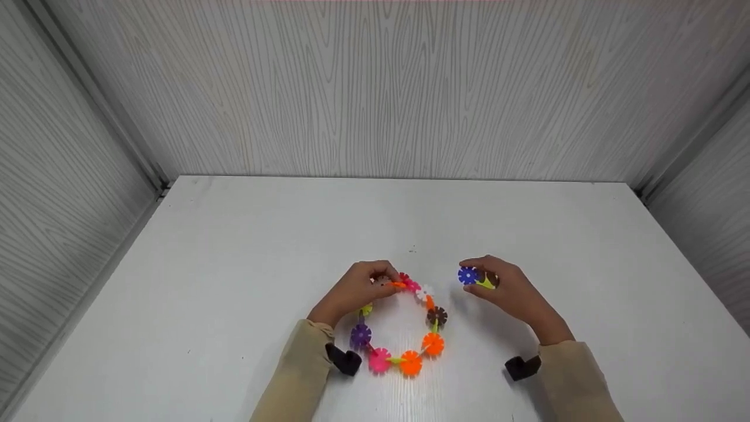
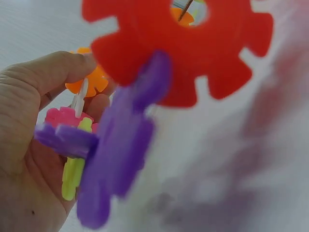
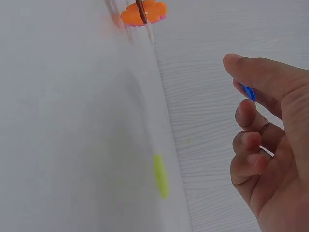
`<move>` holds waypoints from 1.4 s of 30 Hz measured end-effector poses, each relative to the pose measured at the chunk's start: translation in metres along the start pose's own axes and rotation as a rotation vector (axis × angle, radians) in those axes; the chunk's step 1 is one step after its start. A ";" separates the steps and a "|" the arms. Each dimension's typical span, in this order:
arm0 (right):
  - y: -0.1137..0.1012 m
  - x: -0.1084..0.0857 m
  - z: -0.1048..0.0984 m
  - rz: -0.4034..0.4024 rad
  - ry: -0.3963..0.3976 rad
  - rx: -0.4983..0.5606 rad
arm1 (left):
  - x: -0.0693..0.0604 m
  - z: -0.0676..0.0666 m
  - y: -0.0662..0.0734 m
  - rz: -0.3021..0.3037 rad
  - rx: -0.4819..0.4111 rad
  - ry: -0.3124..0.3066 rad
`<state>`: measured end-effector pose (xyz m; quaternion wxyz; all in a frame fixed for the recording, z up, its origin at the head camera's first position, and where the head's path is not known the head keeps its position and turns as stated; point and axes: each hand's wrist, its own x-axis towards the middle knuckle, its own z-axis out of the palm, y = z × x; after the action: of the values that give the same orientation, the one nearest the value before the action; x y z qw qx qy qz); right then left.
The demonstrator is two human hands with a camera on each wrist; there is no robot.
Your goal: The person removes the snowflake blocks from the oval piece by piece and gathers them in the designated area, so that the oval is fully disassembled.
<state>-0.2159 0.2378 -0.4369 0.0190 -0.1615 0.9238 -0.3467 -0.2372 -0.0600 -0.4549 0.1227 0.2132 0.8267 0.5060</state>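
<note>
A ring-shaped chain of notched plastic discs (image 1: 411, 363) lies in front of me in the head view, in orange, pink, purple, brown, white, red and yellow-green. At its far left side my left hand (image 1: 354, 287) pinches an orange disc (image 2: 91, 86) between thumb and fingers. Large and close in the left wrist view are a red disc (image 2: 140, 53) and a purple disc (image 2: 116, 150) slotted into it. To the right, apart from the chain, my right hand (image 1: 507, 288) pinches a blue disc (image 1: 467, 275). A yellow-green piece (image 1: 486, 282) shows beside it; whether they join is unclear.
The white table (image 1: 263, 234) carries a few small dark specks beyond the chain. Pale wood-grain panels (image 1: 381, 88) stand at the back and on both sides. A black strap end (image 1: 345, 359) hangs by each wrist.
</note>
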 end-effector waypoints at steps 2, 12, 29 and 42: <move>0.001 0.001 0.000 0.013 -0.005 0.000 | 0.000 0.000 0.000 0.004 0.009 0.004; 0.023 0.002 -0.008 0.026 0.070 -0.016 | 0.001 -0.001 0.001 -0.004 0.007 -0.005; 0.054 -0.006 -0.028 0.165 -0.002 -0.017 | 0.001 -0.003 0.002 -0.004 -0.018 -0.053; 0.068 -0.013 -0.032 0.284 -0.032 -0.061 | 0.000 -0.001 0.000 -0.020 0.022 -0.062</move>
<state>-0.2277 0.3106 -0.4577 0.0778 -0.0351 0.9470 -0.3098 -0.2375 -0.0607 -0.4549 0.1509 0.2220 0.8300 0.4889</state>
